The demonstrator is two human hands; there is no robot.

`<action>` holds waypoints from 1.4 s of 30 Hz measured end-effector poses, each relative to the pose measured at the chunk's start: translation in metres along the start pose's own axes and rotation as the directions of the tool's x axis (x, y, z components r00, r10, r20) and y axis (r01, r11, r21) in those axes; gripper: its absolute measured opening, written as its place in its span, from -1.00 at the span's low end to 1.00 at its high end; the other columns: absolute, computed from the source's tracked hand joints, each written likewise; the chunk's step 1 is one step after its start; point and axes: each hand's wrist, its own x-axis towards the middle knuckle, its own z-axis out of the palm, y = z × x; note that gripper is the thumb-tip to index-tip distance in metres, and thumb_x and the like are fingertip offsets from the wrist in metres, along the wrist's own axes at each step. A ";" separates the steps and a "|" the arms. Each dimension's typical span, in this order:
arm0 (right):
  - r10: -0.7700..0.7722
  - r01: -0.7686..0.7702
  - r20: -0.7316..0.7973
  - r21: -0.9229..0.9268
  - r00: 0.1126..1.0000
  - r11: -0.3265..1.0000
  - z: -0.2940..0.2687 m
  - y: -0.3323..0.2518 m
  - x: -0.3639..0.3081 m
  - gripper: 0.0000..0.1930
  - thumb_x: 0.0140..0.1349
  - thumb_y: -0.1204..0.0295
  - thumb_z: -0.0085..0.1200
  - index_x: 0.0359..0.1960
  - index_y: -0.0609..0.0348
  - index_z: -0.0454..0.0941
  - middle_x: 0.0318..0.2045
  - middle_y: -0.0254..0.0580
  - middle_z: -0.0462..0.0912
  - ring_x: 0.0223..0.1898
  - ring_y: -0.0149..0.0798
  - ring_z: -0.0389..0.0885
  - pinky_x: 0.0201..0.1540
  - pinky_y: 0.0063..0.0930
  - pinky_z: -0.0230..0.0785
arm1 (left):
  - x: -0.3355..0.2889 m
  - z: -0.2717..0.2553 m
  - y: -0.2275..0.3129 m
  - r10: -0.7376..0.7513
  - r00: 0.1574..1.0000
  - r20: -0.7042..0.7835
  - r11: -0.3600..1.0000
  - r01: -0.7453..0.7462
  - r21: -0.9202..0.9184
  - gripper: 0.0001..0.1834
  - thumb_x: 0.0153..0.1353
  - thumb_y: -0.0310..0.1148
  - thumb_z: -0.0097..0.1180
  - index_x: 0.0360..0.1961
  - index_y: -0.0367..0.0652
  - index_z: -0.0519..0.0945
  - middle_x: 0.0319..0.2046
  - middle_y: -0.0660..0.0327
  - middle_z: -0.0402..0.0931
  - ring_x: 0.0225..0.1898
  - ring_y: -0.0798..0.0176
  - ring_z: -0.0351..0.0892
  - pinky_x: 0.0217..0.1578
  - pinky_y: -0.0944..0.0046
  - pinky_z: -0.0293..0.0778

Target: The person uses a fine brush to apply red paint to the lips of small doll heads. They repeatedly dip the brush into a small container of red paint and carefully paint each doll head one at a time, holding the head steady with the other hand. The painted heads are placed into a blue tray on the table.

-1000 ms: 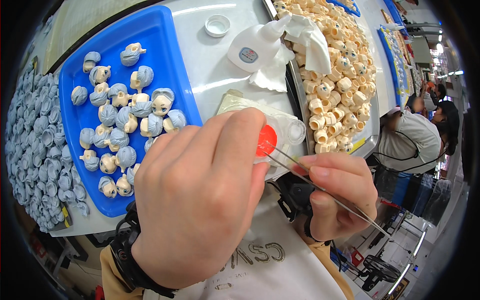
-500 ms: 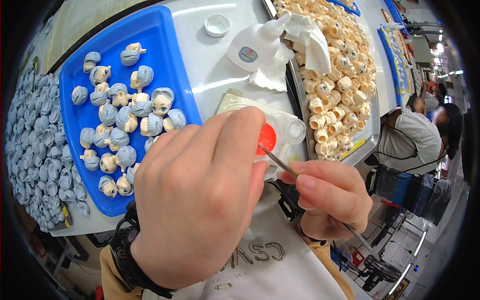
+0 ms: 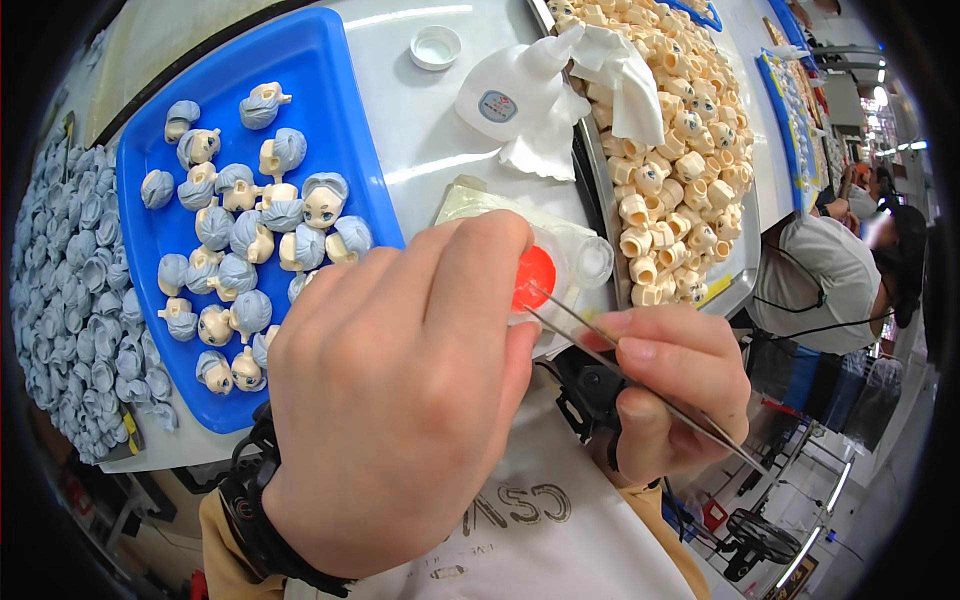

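Note:
My right hand (image 3: 690, 390) grips metal tweezers (image 3: 580, 344), their two arms spread and their tips at a round red surface (image 3: 537, 270). Whether that red is a liquid or a pad in a small dish I cannot tell. My left hand (image 3: 390, 390), back upward and with a black band on the wrist, is curled beside the red round and covers part of it. Its fingertips are hidden, and so is whatever they hold. A small clear round cup (image 3: 594, 260) stands just right of the red round.
To the left, a blue tray (image 3: 350, 110) carries several doll heads with grey-blue hair; grey-blue hair pieces (image 3: 70, 270) are heaped beyond it. A white bottle (image 3: 515, 85), tissue and a small round dish (image 3: 435, 48) stand ahead. Right, pale doll face parts (image 3: 690, 170) fill a tray. A co-worker sits farther right.
The tweezers' arms have spread apart, and my right hand has shifted slightly, tilting them. My left hand has hardly moved.

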 end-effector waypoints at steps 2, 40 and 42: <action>0.024 -0.024 -0.011 0.001 1.000 1.000 0.001 0.000 0.000 -0.65 -0.11 0.62 0.32 -0.22 0.39 0.56 -0.35 0.12 0.63 -0.43 -0.14 0.63 -0.42 -0.51 0.49 | 0.000 0.001 0.000 0.005 1.000 -0.007 1.000 -0.005 0.000 -0.57 -0.17 -0.59 0.28 -0.18 -0.22 0.49 -0.30 0.13 0.58 -0.39 0.06 0.53 -0.34 0.20 0.43; -0.124 0.132 0.053 -0.200 0.991 0.971 0.013 -0.008 -0.005 -0.71 -0.13 0.63 0.27 -0.29 0.40 0.57 -0.33 0.12 0.61 -0.44 -0.11 0.65 -0.49 -0.45 0.52 | -0.001 0.003 0.002 0.009 1.000 -0.028 1.000 -0.008 0.023 -0.58 -0.17 -0.62 0.21 -0.17 -0.22 0.50 -0.32 0.14 0.57 -0.40 0.10 0.53 -0.36 0.21 0.43; -0.145 0.147 0.027 -0.219 0.989 0.965 0.020 -0.007 -0.010 -0.71 -0.14 0.64 0.27 -0.29 0.40 0.57 -0.32 0.12 0.61 -0.44 -0.11 0.65 -0.48 -0.43 0.53 | -0.002 0.004 0.000 0.001 0.999 -0.035 1.000 0.000 0.016 -0.59 -0.17 -0.61 0.21 -0.18 -0.22 0.50 -0.32 0.14 0.57 -0.40 0.11 0.53 -0.36 0.21 0.43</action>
